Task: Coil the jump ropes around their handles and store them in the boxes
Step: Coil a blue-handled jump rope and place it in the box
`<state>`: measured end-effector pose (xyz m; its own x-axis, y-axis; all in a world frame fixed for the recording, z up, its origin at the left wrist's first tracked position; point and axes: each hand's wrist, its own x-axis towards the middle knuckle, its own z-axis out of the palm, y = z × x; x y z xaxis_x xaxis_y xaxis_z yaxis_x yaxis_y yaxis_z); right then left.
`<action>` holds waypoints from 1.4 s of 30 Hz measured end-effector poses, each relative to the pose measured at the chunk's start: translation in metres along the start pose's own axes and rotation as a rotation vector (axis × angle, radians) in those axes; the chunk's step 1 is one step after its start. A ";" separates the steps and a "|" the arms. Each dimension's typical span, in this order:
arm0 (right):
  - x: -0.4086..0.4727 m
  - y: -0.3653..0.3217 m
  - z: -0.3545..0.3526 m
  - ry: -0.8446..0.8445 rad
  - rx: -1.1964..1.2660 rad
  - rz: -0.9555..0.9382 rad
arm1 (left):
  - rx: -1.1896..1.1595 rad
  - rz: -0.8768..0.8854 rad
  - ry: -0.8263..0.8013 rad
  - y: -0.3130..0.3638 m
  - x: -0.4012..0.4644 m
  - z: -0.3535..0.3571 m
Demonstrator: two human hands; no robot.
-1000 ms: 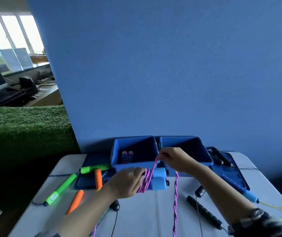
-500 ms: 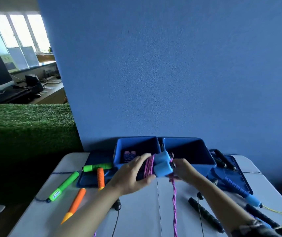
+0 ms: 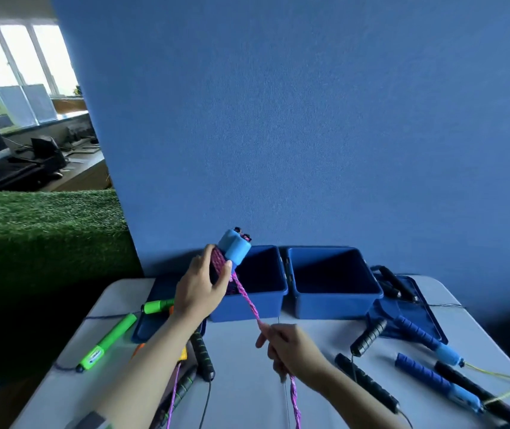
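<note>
My left hand (image 3: 200, 289) grips a pair of light blue foam handles (image 3: 234, 248), raised and tilted over the left blue box (image 3: 273, 300). Several turns of pink braided rope (image 3: 247, 300) are wound round them under my fingers. The rope runs taut down to my right hand (image 3: 290, 348), which holds it in curled fingers above the table; the rest trails toward me. The right blue box (image 3: 334, 300) stands beside the left one, and nothing shows inside it.
On the white table (image 3: 241, 382) lie green handles (image 3: 108, 339), black-and-green handles (image 3: 201, 351), black handles (image 3: 368, 335) and dark blue handles (image 3: 424, 339) with a yellow cord. Blue lids (image 3: 414, 308) lie beside the boxes. A blue wall rises right behind them.
My left hand has lifted the blue handles up and tilted them above the left box. My right hand has dropped toward me along the rope, pulling it taut.
</note>
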<state>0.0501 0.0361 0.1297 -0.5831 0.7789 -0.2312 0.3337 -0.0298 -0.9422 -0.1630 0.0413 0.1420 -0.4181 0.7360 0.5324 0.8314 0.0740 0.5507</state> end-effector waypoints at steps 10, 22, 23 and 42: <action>-0.021 -0.031 -0.008 0.046 -0.818 -0.365 | 0.223 0.007 -0.163 -0.006 -0.019 0.013; 0.032 -0.051 -0.076 0.111 -0.833 -0.268 | 0.073 0.634 -0.467 -0.010 -0.061 0.026; 0.035 -0.047 -0.078 0.098 -0.815 -0.263 | 0.040 0.656 -0.485 -0.008 -0.063 0.024; 0.048 0.021 -0.048 0.071 -0.117 -0.025 | -0.144 0.110 -0.237 0.010 -0.041 0.029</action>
<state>0.0646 0.1026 0.1104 -0.5393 0.8212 -0.1865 0.4066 0.0599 -0.9117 -0.1274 0.0317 0.1071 -0.2172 0.8722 0.4384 0.7993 -0.0989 0.5928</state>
